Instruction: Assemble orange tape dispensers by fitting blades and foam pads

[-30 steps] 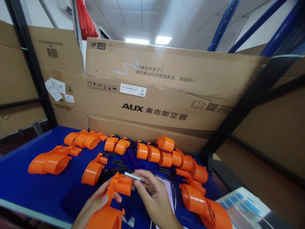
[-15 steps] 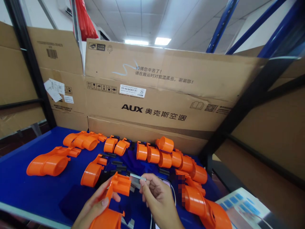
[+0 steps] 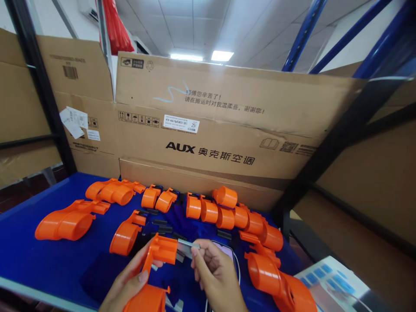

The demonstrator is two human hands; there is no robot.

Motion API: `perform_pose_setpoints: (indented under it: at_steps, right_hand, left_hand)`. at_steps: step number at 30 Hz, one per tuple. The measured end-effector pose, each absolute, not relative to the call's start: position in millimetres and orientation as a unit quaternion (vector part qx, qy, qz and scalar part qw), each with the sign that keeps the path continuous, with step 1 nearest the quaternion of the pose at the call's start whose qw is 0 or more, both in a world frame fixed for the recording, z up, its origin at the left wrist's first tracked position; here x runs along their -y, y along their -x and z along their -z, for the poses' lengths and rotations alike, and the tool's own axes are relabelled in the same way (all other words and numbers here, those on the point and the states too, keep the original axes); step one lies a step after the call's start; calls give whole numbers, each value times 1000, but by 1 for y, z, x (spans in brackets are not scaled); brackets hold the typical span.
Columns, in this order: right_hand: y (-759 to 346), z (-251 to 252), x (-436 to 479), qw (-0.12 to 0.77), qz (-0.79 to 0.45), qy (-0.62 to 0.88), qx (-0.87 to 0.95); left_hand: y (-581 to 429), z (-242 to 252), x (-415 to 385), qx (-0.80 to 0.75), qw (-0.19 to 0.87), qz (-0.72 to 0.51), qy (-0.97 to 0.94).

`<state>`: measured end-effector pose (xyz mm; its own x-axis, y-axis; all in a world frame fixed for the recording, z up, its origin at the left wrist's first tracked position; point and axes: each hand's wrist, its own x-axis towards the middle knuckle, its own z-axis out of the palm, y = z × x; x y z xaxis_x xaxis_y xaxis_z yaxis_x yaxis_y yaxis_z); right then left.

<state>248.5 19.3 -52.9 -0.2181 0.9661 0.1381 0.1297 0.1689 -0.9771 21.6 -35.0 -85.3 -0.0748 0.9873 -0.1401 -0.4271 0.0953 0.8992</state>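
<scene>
My left hand (image 3: 131,277) is closed around an orange plastic tape dispenser (image 3: 164,248), whose wide ring hangs at the bottom edge of the view. Between thumb and fingers, my right hand (image 3: 216,273) pinches a small toothed metal blade (image 3: 186,248). The blade's left end meets the right side of the dispenser's head; whether it sits inside a slot I cannot tell. Beneath my hands, more metal pieces (image 3: 177,304) lie on the blue table, partly hidden. A phone (image 3: 224,249) with a white cable lies behind my right hand.
Orange dispensers stand in a row (image 3: 225,216) at the back, in a left group (image 3: 66,221) and at right (image 3: 264,273). Black strips (image 3: 162,226) lie mid-table. A cardboard wall (image 3: 208,143) closes off the back. A white box with blue squares (image 3: 331,277) sits at right.
The dispenser's head and the blade have come together; the small gap between them has closed. The blade lies slightly lower and flatter. Nothing else on the table has moved.
</scene>
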Motion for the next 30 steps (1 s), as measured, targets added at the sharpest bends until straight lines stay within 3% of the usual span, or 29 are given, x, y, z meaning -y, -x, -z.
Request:
perform_pose_setpoints:
  at_steps: [9,16,24,27,30]
  right_hand:
    - [-247,49,-17,459,-477,440,607]
    - [-244,50,-16,423,-496,432,624]
    - [-216,59,1,490,-425,458,608]
    - [-208,57,8,461,-417,491,610]
    - [-212,43,1,412,-435,472,647]
  left_hand:
    - [-22,83,45,-428,641,-557,-309]
    - [-24,86,44,-459,561,-567,-391]
    - [-49,78,51,-460,478,-611,-432]
    - [-50,75,51,-486,442,-598,-460]
    - [-45,68,50,-468,469,-603,-444]
